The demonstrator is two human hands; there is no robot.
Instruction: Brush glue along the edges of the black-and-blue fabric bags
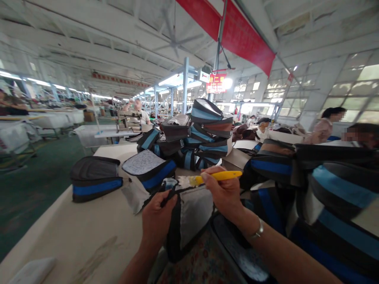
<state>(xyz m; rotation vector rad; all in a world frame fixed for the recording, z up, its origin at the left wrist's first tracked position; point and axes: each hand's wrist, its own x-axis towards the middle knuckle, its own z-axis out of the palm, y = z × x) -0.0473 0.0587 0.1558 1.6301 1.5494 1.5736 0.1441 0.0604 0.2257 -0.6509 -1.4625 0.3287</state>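
My left hand (pixel 158 219) is closed on the dark edge of a grey and black bag piece (pixel 192 215) held up in front of me. My right hand (pixel 223 191) grips a yellow-handled brush (pixel 217 176), fingers wrapped round the handle. The brush's pale tip rests at the top edge of the bag piece, just right of my left thumb. A metal bracelet sits on my right wrist.
A pale worktable (pixel 83 232) runs ahead on the left with finished black-and-blue bags (pixel 94 177) on it. A tall pile of the same bags (pixel 204 134) stands beyond, more stacked at right (pixel 325 189). People sit at sewing stations in the background. Green floor lies left.
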